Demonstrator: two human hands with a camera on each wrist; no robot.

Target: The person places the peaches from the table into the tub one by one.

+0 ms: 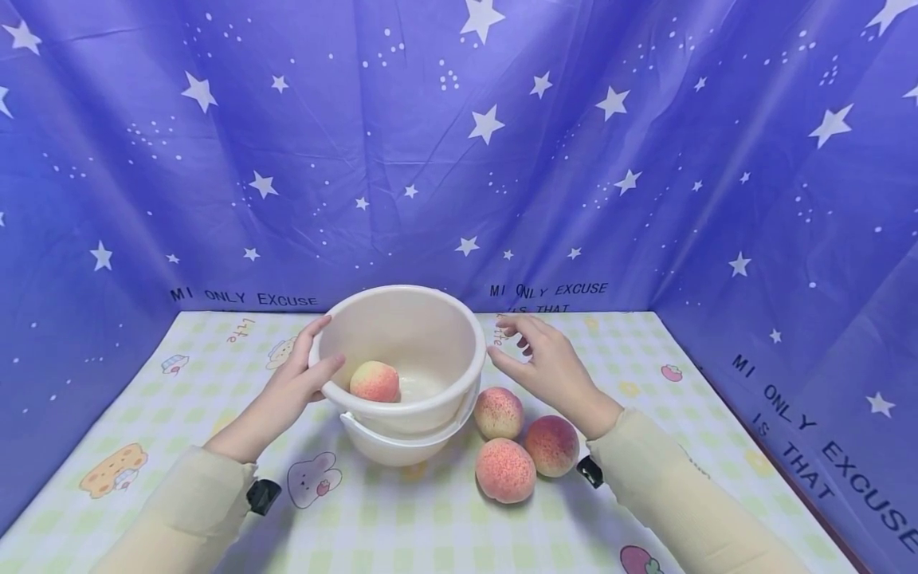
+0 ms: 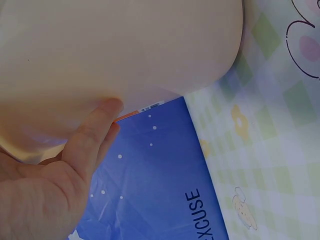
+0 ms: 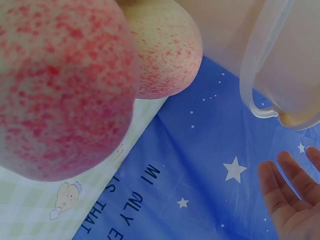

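Observation:
A white plastic bucket (image 1: pixel 398 452) stands mid-table, its mouth showing toward the head camera. One yellow-and-pink peach (image 1: pixel 375 382) lies inside it, at the left. My left hand (image 1: pixel 292 381) grips the bucket's left rim, thumb inside the mouth and fingers along the outer wall; the left wrist view shows fingertips (image 2: pixel 114 105) against that wall. Just off the right rim, my right hand (image 1: pixel 551 365) hovers with loosely bent fingers and holds nothing. Below it, a speckled peach (image 1: pixel 499 413), a darker red peach (image 1: pixel 552 446) and a pink peach (image 1: pixel 505 471) sit close together on the table.
The bucket's white handle (image 1: pixel 347 422) hangs down across its front. A green-and-white checked cloth with cartoon prints (image 1: pixel 107 470) covers the table (image 1: pixel 237 383). Blue star-printed curtains (image 1: pixel 402 143) close in the back and both sides.

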